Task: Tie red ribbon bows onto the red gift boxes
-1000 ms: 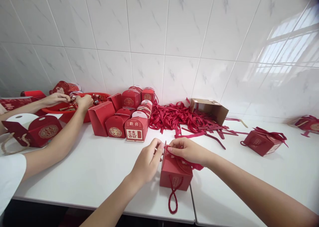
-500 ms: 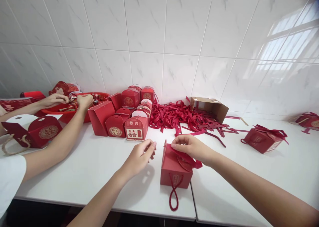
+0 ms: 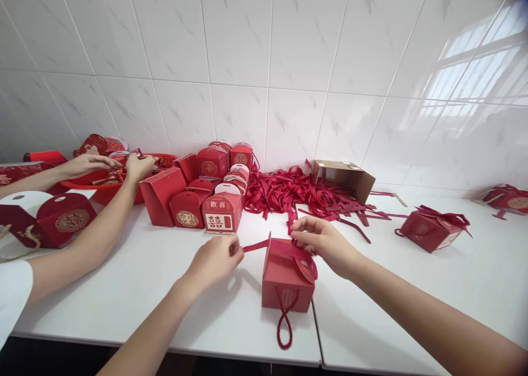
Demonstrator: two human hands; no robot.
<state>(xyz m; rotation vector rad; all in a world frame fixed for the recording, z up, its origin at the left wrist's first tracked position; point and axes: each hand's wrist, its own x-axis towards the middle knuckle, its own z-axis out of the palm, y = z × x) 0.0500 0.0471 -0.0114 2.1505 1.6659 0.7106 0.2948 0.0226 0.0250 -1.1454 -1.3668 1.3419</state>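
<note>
- At the far left, an open double-happiness gift box (image 3: 71,220) is showing its white-lined flap; beyond it, a co-worker's two hands (image 3: 139,167) are working over a red basin (image 3: 108,193).
- Next, a cluster of red gift boxes (image 3: 223,216) is standing together, one at the front facing me with gold-and-white lettering.
- My left hand (image 3: 218,259) is pinching a red ribbon (image 3: 256,246), which is stretching across to the upright left flap of my gift box.
- That gift box (image 3: 287,294) is sitting upright on the white table (image 3: 396,315), its twisted cord handle (image 3: 284,336) looping down in front.
- Behind it, a ribbon heap (image 3: 280,193) is spreading.
- My right hand (image 3: 324,246) is curling its fingers at the box top; I cannot tell whether they are gripping the ribbon.
- A cardboard carton (image 3: 363,186) is lying open beside the heap.
- Farther right, two ribbon-tied boxes (image 3: 432,232) are resting apart.
</note>
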